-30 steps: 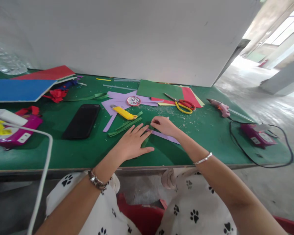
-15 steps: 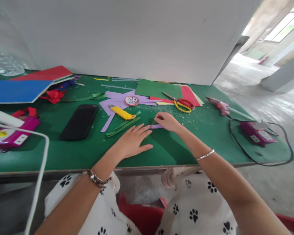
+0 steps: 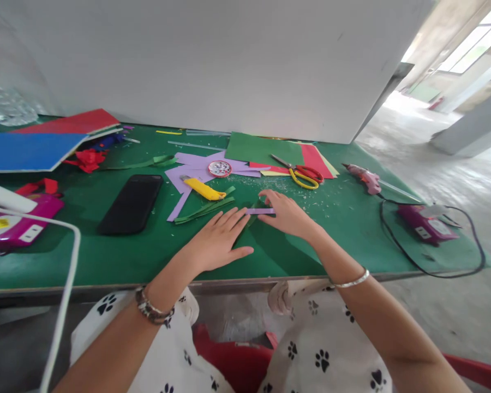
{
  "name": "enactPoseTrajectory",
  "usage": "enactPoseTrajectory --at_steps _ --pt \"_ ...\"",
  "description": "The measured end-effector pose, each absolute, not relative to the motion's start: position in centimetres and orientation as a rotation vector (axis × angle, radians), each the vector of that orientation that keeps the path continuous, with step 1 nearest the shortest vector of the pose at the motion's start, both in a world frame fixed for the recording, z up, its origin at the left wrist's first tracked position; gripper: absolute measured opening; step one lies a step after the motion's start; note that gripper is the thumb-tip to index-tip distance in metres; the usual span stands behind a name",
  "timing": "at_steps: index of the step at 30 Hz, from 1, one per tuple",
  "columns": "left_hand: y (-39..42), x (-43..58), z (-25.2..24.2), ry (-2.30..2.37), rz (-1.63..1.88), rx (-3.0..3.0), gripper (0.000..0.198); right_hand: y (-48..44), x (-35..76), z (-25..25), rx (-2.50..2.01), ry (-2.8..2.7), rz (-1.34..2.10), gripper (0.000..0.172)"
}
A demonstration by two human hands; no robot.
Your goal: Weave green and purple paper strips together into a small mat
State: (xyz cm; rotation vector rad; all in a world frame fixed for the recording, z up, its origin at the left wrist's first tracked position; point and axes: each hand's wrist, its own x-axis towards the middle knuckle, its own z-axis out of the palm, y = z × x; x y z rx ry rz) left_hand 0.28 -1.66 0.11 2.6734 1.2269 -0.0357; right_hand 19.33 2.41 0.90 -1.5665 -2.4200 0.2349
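My left hand (image 3: 219, 240) lies flat on the green tabletop, fingers stretched out, its fingertips at the left end of a narrow purple paper strip (image 3: 258, 211). At the strip's right end is my right hand (image 3: 285, 214), thumb and fingers apart around it. A green paper strip (image 3: 252, 218) crosses beneath the purple one, partly covered by my hands. Just beyond my left hand lie folded green strips (image 3: 207, 209) and a yellow utility knife (image 3: 204, 189). Behind them are purple paper pieces (image 3: 192, 161) with a small round dish (image 3: 220, 168) on top.
Scissors (image 3: 305, 177) rest on coloured paper sheets (image 3: 265, 147) at the back. On the right are a pink glue gun (image 3: 364, 177) and a purple power strip (image 3: 425, 224) with a black cord. A black phone (image 3: 131, 204) and another purple power strip (image 3: 28, 221) lie left.
My right hand has opened from a pinch and shifted slightly right, uncovering more of the purple strip. My left hand stays flat in nearly the same place.
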Motion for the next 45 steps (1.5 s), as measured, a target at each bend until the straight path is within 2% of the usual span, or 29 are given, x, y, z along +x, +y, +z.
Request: enactPoseTrajectory --at_steps 3,7,12,17,23,27,30,35,45 --pt "-2.3 1.0 -0.2 1.280 -0.175 2.666 0.070 1.5 19.5 1.0 -1.637 -2.507 0.148 0.038" --pt "-2.4 1.2 -0.6 1.289 -0.170 2.738 0.061 0.5 19.2 1.1 -1.701 -2.502 0.048 0.040" --pt "-2.6 0.7 -0.6 1.373 -0.026 2.875 0.048 -0.4 19.1 1.1 -1.719 -2.501 0.125 0.032" --pt "-3.4 0.0 0.4 1.602 -0.076 2.789 0.047 -0.7 19.3 0.5 -1.701 -2.409 0.172 0.031" --pt "-3.6 -1.4 1.6 1.358 -0.016 2.610 0.040 -0.9 19.5 0.4 -1.706 -2.390 0.243 0.041" --pt "-2.9 -2.0 1.8 1.219 0.021 2.510 0.022 -0.7 19.8 0.5 -1.659 -2.422 0.264 0.039" --pt "-2.3 -1.7 1.6 1.201 0.066 2.526 0.017 -0.3 19.9 0.4 -1.640 -2.423 0.269 0.036" --pt "-1.5 -0.4 1.2 1.318 0.028 2.769 0.019 0.9 19.9 0.9 -1.634 -2.391 0.309 0.027" --pt "-0.9 0.2 -0.2 1.398 0.189 2.878 0.046 1.2 19.4 1.2 -1.677 -2.238 0.184 0.020"
